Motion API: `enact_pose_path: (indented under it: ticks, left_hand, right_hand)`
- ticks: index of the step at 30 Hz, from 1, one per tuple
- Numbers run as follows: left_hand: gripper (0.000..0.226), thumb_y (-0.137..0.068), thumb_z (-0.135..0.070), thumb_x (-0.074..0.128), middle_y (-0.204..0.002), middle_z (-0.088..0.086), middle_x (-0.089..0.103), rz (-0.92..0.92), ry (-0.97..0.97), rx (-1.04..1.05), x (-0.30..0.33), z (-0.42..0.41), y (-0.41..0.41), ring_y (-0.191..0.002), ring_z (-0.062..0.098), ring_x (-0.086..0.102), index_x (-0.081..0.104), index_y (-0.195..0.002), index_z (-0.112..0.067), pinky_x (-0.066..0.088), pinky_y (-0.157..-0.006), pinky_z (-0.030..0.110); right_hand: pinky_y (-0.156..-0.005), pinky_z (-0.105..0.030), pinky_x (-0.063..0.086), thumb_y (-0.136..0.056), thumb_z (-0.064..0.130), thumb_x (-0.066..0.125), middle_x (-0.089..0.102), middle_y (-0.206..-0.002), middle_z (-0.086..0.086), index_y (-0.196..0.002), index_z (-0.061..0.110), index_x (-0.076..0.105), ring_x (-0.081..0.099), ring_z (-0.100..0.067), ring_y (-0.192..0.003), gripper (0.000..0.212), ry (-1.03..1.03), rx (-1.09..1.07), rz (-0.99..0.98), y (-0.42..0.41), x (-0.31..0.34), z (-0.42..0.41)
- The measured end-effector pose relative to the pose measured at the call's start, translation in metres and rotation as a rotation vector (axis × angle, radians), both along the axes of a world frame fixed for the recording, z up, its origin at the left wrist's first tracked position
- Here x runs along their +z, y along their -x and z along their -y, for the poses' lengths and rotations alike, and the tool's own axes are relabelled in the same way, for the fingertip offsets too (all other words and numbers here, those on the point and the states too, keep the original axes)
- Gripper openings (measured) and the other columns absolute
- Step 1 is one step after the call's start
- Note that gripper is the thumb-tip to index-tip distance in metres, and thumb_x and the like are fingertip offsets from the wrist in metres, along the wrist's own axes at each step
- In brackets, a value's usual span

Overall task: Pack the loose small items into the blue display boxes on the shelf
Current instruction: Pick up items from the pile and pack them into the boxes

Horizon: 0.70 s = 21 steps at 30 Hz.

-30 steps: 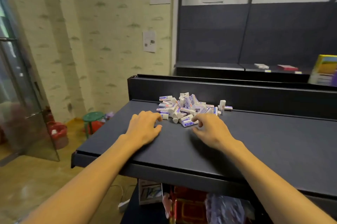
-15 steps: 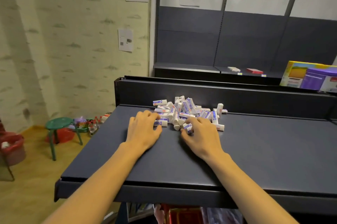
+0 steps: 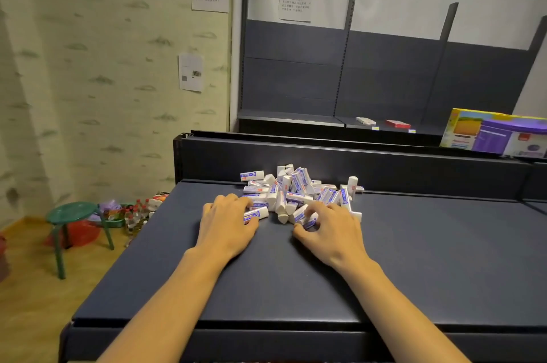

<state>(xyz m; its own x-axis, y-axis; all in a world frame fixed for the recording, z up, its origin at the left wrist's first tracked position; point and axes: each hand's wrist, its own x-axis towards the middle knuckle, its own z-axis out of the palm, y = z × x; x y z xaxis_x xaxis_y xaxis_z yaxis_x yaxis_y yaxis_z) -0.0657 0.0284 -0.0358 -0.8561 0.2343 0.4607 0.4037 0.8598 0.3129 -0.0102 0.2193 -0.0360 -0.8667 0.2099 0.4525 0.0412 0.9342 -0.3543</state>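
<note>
Pinching one eraser (image 3: 310,222) at the eraser pile (image 3: 296,194)'s near edge, right hand (image 3: 331,234) curled, left hand (image 3: 228,223) gripping another — light, stiff, best held by the sleeved sides.

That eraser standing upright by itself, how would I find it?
Start at the dark shelf and its raised back wall. At the right end of the eraser pile, the upright eraser stands on end; its neighbours lie flat or tilted.
</note>
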Motion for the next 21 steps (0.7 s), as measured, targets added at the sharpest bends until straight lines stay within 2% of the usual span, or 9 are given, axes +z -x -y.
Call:
enact_pose_path:
  ticks: [5,7,10,15,18,21]
  left_hand:
    - [0.024,-0.091,-0.038,0.051,-0.109,-0.006,0.059,0.036,-0.004,-0.024,0.0012,0.0024,-0.0031,-0.105,0.016,0.047,0.062,-0.111,-0.030,0.034,-0.093,0.031]
    - [0.022,-0.091,-0.036,0.052,-0.110,-0.007,0.061,0.048,-0.026,-0.048,0.0012,0.0033,-0.0036,-0.104,0.015,0.048,0.062,-0.109,-0.031,0.034,-0.094,0.031]
    - [0.020,-0.091,-0.034,0.054,-0.107,-0.009,0.064,0.029,-0.045,-0.080,0.0005,0.0038,-0.0053,-0.100,0.014,0.050,0.062,-0.109,-0.030,0.036,-0.095,0.031]
    - [0.018,-0.090,-0.030,0.059,-0.107,-0.012,0.063,0.000,-0.105,-0.133,0.0006,0.0049,-0.0060,-0.100,0.011,0.051,0.061,-0.108,-0.030,0.034,-0.096,0.030]
    - [0.025,-0.088,-0.027,0.063,-0.110,-0.014,0.063,-0.016,-0.158,-0.143,0.0013,0.0055,-0.0067,-0.105,0.011,0.054,0.060,-0.113,-0.031,0.035,-0.100,0.034]
    - [0.041,-0.087,-0.022,0.065,-0.115,-0.009,0.063,-0.043,-0.221,-0.129,0.0017,0.0058,-0.0074,-0.104,0.013,0.057,0.055,-0.127,-0.030,0.040,-0.101,0.037]
  right_hand:
    - [-0.084,-0.035,0.037,-0.082,0.046,0.054,0.057,-0.089,0.006,-0.087,0.030,0.055,0.049,-0.020,-0.098,0.017,0.001,-0.008,-0.011,-0.0016,0.0004,0.0005]
    - [-0.082,-0.033,0.031,-0.084,0.043,0.053,0.056,-0.094,0.005,-0.092,0.031,0.053,0.049,-0.021,-0.102,0.015,-0.017,-0.041,-0.010,-0.0035,0.0016,0.0011]
    - [-0.082,-0.035,0.027,-0.084,0.044,0.050,0.053,-0.103,0.003,-0.103,0.025,0.052,0.047,-0.024,-0.106,0.027,-0.062,-0.170,0.057,-0.0073,0.0031,0.0005]
    - [-0.076,-0.034,0.026,-0.080,0.046,0.047,0.054,-0.096,0.000,-0.086,0.022,0.064,0.043,-0.023,-0.093,0.030,-0.113,-0.273,0.110,-0.0097,0.0044,-0.0005]
    - [-0.074,-0.033,0.025,-0.080,0.042,0.049,0.051,-0.090,0.002,-0.084,0.022,0.065,0.038,-0.022,-0.086,0.026,-0.091,-0.261,0.103,-0.0090,0.0042,-0.0012]
    - [-0.074,-0.034,0.026,-0.078,0.039,0.052,0.055,-0.089,0.002,-0.085,0.022,0.066,0.046,-0.023,-0.090,0.023,-0.037,-0.238,0.091,-0.0084,0.0039,-0.0021]
